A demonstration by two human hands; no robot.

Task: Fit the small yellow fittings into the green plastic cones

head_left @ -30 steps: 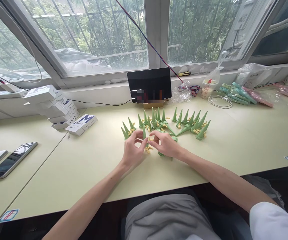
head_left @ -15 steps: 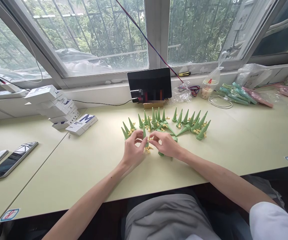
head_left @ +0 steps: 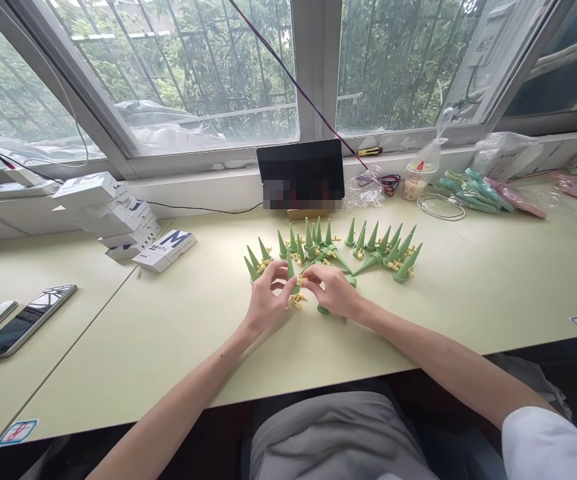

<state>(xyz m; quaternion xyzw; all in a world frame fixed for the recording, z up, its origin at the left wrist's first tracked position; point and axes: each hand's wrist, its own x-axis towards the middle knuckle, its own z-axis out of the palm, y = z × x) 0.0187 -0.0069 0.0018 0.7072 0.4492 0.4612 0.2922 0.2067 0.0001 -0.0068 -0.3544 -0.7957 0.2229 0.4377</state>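
Note:
Several green cone-shaped spikes [head_left: 378,247] with small yellow fittings stand and lie in a cluster on the pale green table [head_left: 178,333], in front of a dark tablet [head_left: 301,175]. My left hand [head_left: 265,303] and my right hand [head_left: 333,290] meet at the near edge of the cluster. Both pinch around one green spike [head_left: 291,267] and its small yellow fitting [head_left: 299,280]. A few loose yellow fittings [head_left: 295,301] lie under the hands, and a green ring-like piece [head_left: 322,310] sits below my right hand.
A leaning stack of white boxes [head_left: 113,213] stands at the left, with two phones [head_left: 23,320] nearer the left edge. Bags, a white cable coil [head_left: 438,205] and teal packets [head_left: 478,190] lie at the back right along the window sill.
The fingers of both hands have shifted slightly around the spike and fitting. The view has tipped a little, so everything sits slightly lower in the picture.

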